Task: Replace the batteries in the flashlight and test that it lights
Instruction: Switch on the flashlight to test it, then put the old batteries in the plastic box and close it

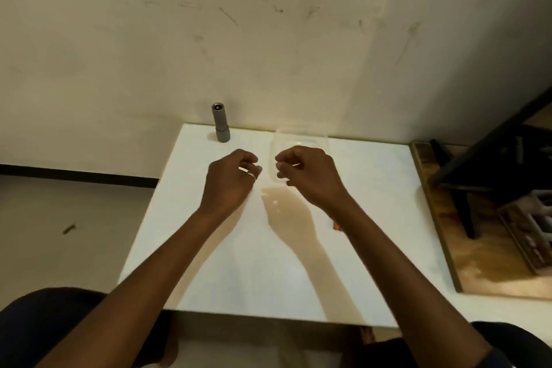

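Note:
A grey flashlight (221, 123) stands upright at the back left of the white table (233, 263), close to the wall. My left hand (230, 179) hovers over the table in front of the flashlight, well apart from it, fingers loosely curled and holding nothing. My right hand (307, 173) hovers beside it, fingers also loosely curled, in front of a clear plastic container (301, 137). I cannot tell if its fingertips touch the container. A small orange thing (336, 226) peeks out beside my right forearm, mostly hidden.
The wall runs right behind the table. To the right a wooden board (478, 263) carries a dark stand (493, 164) and a compartmented box (531, 233). My knees are under the table's near edge.

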